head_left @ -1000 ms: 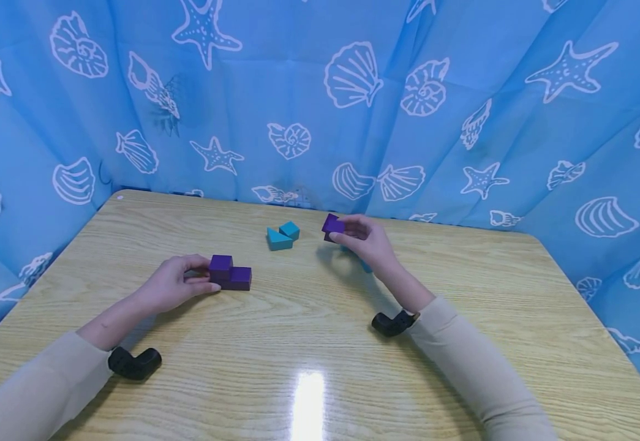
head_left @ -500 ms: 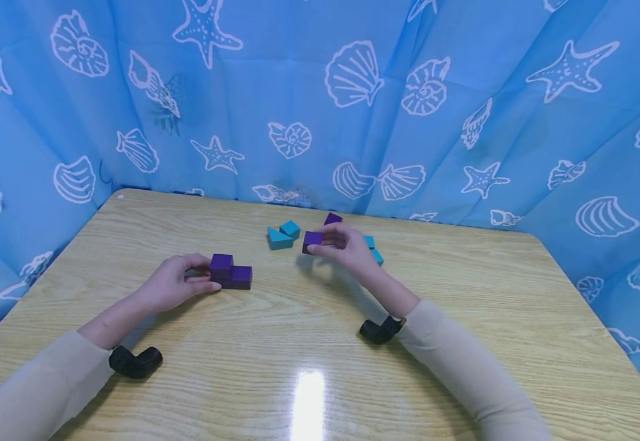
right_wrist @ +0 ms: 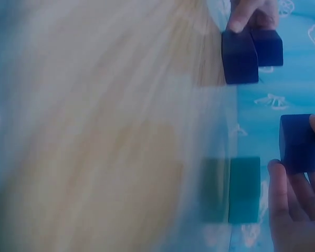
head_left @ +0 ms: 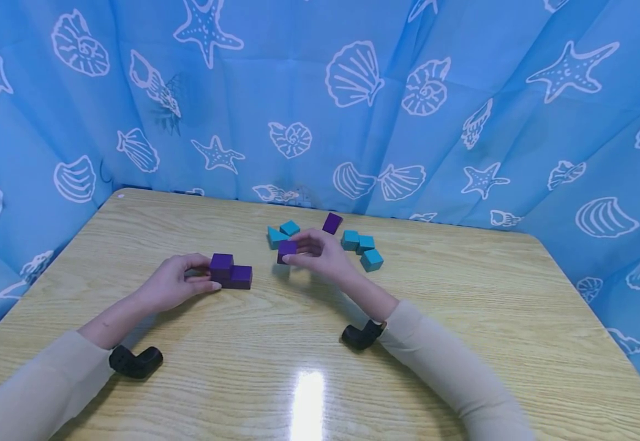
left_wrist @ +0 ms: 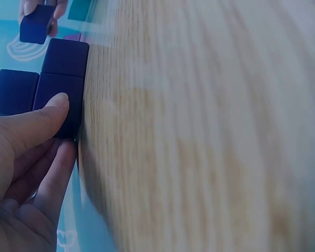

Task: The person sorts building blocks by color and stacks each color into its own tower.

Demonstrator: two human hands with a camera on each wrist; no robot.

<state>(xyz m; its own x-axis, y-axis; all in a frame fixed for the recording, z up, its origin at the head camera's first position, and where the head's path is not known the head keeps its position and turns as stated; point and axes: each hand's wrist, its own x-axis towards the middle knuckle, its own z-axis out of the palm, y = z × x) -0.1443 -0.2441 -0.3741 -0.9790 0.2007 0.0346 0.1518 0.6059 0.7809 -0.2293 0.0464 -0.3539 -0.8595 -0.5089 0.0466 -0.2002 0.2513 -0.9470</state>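
Observation:
Three purple blocks stand together at the left: one on top (head_left: 222, 265), one at the lower right (head_left: 241, 277), and one below the top block, seen in the left wrist view (left_wrist: 55, 102). My left hand (head_left: 173, 283) grips the lower left block between thumb and fingers. My right hand (head_left: 322, 254) pinches a purple cube (head_left: 286, 252) in the air, to the right of the stack. In the right wrist view, the held cube (right_wrist: 300, 143) is above table level, apart from the other purple blocks.
Behind the right hand lie a teal triangular block (head_left: 277, 237) and another teal block (head_left: 289, 228). A purple block (head_left: 332, 223) lies farther back. Several teal blocks (head_left: 372, 260) sit to the right. A blue curtain (head_left: 297, 73) hangs behind the wooden table (head_left: 215, 367).
My right hand has carried the purple cube leftward toward the stack, uncovering the teal blocks and leaving the rear purple block behind. My left hand has stayed in place.

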